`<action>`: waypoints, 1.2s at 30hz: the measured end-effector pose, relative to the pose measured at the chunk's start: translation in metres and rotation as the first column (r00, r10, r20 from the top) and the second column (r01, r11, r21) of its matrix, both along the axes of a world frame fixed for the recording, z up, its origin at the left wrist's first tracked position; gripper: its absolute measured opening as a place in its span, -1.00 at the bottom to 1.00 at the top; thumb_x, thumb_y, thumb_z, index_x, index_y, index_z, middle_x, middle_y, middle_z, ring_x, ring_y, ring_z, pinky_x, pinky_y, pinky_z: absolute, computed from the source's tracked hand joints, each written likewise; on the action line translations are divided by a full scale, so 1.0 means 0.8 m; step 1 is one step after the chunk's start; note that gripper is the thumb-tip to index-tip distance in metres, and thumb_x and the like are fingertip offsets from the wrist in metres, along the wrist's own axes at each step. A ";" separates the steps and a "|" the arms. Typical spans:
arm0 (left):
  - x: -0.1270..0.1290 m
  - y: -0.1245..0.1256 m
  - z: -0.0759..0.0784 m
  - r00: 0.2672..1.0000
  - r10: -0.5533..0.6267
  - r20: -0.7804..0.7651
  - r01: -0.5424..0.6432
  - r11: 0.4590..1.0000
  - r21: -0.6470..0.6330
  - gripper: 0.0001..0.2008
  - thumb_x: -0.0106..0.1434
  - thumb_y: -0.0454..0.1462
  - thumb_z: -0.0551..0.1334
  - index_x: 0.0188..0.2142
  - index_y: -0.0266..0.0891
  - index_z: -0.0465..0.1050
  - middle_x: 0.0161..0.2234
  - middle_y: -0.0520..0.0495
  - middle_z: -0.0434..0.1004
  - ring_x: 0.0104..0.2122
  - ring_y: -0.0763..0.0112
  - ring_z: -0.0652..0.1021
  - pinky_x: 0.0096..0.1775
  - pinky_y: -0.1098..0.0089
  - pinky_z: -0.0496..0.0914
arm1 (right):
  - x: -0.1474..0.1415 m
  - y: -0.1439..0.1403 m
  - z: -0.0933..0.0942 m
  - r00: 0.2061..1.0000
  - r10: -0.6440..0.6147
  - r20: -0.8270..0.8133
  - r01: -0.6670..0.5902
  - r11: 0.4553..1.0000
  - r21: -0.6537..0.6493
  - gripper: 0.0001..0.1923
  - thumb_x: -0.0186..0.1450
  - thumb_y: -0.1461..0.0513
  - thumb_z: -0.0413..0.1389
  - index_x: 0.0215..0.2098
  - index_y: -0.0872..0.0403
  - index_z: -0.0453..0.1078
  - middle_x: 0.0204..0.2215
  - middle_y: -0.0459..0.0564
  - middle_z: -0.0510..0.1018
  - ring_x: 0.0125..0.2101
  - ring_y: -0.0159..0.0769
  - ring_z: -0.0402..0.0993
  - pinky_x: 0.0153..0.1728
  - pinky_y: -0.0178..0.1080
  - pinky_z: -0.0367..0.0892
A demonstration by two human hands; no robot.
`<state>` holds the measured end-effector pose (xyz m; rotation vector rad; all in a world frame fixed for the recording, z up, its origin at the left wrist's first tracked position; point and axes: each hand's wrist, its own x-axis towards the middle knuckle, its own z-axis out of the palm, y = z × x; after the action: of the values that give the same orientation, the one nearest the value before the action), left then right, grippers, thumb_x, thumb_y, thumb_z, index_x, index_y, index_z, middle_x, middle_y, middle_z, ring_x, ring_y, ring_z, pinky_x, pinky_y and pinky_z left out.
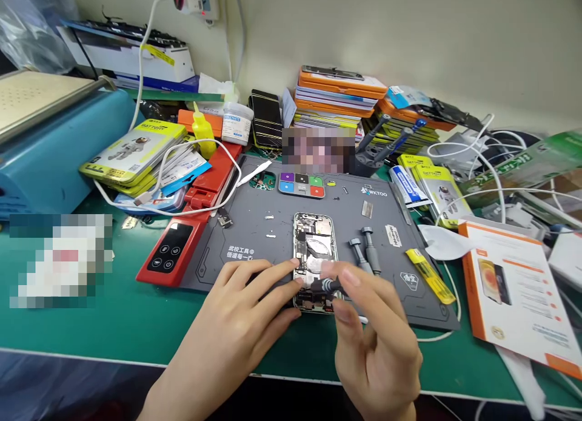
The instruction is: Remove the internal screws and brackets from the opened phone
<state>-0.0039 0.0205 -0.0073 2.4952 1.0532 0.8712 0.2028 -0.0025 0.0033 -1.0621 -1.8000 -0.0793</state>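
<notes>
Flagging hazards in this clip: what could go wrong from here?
The screwdriver in the right hand could slip and gouge parts inside the opened phone, which only the left hand steadies. Tiny loose parts on the grey mat could be swept off by a sleeve or wrist.

Left hand (240, 324) flat, fingers spread; right hand (373, 330) fingers pinched together.

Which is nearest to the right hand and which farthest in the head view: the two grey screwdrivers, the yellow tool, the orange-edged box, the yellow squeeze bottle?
From the right hand:
1. Two grey screwdrivers, on the mat just above it.
2. Yellow tool, on the mat's right part.
3. Orange-edged box, off the mat, far right.
4. Yellow squeeze bottle, back left.
</notes>
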 end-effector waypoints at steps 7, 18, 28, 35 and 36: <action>0.001 0.000 0.001 1.000 0.001 -0.006 -0.001 1.000 -0.021 -0.72 0.66 -0.23 0.20 0.27 -0.14 0.52 0.37 0.06 0.54 0.16 0.17 0.46 0.19 0.16 0.25 | 0.001 -0.002 0.000 0.995 0.088 -0.046 -0.090 0.995 -0.040 -0.25 0.40 0.54 0.16 0.47 -0.02 0.28 0.08 0.08 0.61 0.05 -0.19 0.62 0.02 -0.01 0.66; 0.000 0.000 0.005 1.000 0.002 -0.023 -0.003 1.000 -0.019 -0.74 0.66 -0.28 0.18 0.24 -0.12 0.53 0.37 0.06 0.54 0.16 0.18 0.47 0.20 0.17 0.24 | 0.002 0.000 0.004 1.000 0.015 0.015 -0.015 1.000 0.021 -0.20 0.33 0.62 0.19 0.45 0.04 0.29 0.08 0.07 0.60 0.05 -0.21 0.57 0.05 -0.03 0.52; 0.001 -0.001 0.004 1.000 0.002 -0.014 -0.002 1.000 -0.007 -0.74 0.66 -0.33 0.17 0.23 -0.14 0.52 0.34 0.05 0.56 0.15 0.19 0.46 0.18 0.17 0.24 | 0.002 0.002 0.002 0.995 0.100 -0.020 -0.100 0.995 -0.017 -0.19 0.33 0.65 0.17 0.46 0.09 0.28 0.11 0.09 0.57 0.08 -0.24 0.54 0.06 -0.06 0.50; 0.001 -0.002 0.004 1.000 0.010 -0.023 -0.010 1.000 -0.001 -0.73 0.66 -0.34 0.15 0.24 -0.13 0.52 0.35 0.05 0.55 0.17 0.17 0.46 0.19 0.17 0.24 | 0.002 0.002 0.003 0.989 0.143 -0.048 -0.144 0.989 -0.026 -0.19 0.33 0.67 0.13 0.46 0.11 0.27 0.11 0.09 0.58 0.09 -0.25 0.54 0.11 -0.05 0.48; 0.001 -0.002 0.004 1.000 0.010 -0.024 -0.010 1.000 0.002 -0.72 0.66 -0.34 0.15 0.24 -0.13 0.52 0.35 0.04 0.55 0.17 0.17 0.46 0.19 0.17 0.24 | 0.002 0.002 0.003 0.990 0.137 -0.042 -0.138 0.990 -0.025 -0.19 0.33 0.66 0.14 0.46 0.11 0.27 0.10 0.08 0.58 0.08 -0.26 0.54 0.10 -0.06 0.48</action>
<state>-0.0032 0.0189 -0.0042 2.5097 1.0738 0.8473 0.2044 -0.0006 0.0054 -0.9502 -1.8373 0.0508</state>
